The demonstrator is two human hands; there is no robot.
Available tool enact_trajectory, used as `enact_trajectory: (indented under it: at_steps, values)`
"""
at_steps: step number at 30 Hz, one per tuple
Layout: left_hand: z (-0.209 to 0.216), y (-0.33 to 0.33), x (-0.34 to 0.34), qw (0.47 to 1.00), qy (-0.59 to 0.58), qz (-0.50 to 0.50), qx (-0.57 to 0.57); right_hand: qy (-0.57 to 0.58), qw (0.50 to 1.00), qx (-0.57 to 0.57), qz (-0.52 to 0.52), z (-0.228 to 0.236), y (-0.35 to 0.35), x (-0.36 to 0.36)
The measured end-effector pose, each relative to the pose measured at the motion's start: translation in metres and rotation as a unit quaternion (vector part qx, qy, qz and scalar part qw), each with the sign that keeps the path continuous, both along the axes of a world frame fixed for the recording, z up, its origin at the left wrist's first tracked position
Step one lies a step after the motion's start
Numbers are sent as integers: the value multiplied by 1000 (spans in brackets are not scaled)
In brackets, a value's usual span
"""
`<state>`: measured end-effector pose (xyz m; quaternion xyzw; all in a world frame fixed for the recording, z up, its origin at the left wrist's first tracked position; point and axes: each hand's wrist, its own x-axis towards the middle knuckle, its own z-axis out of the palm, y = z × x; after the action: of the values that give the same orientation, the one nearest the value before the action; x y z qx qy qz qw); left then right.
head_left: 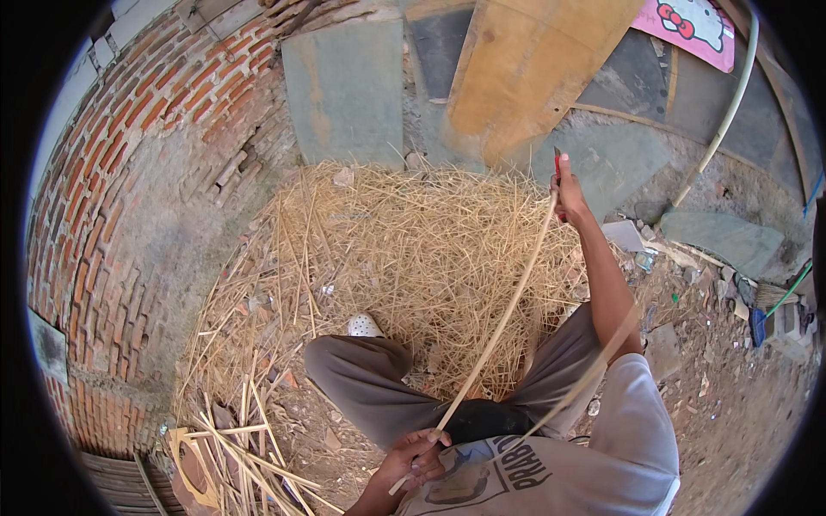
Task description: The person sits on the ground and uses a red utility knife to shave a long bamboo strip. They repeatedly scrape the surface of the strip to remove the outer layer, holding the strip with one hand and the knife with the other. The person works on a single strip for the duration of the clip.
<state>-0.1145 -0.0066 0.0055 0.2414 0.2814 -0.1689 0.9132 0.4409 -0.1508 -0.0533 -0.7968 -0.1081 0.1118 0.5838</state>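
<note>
My left hand (413,457), low in front of my body, is closed round the lower end of a long, pale bamboo strip (495,334). The strip slants up and away to my right hand (570,193), at the end of my stretched-out right arm. That hand grips a red-handled cutter knife (557,162), its dark tip pointing up beside the thumb. The strip's far end meets this hand at the knife; how the blade touches it is too small to tell. A second pale strip (578,387), blurred, crosses in front of my right upper arm.
A thick heap of thin shavings (404,232) covers the ground ahead of my bent legs. Split strips (249,456) lie in a loose pile at the lower left. A brick wall (112,206) rises on the left. Boards (533,69) lean at the back; rubble (731,284) lies right.
</note>
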Motion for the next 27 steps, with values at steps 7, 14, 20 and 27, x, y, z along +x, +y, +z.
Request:
enact_trajectory:
  at_steps: [7, 14, 20, 27]
  values:
    - [-6, 9, 6, 990, -51, 119, 63, -95, 977, -174, -76, -17, -9, -5]
    - [-8, 19, 34, 959, -91, 118, 240, -163, 921, -351, 35, -72, -19, -14]
    - [-16, 20, 89, 938, -125, 161, 281, -283, 934, -130, 176, 14, 47, -138]
    - [-17, 15, 133, 955, -145, 181, 184, -490, 819, -44, 296, 15, 63, -217]
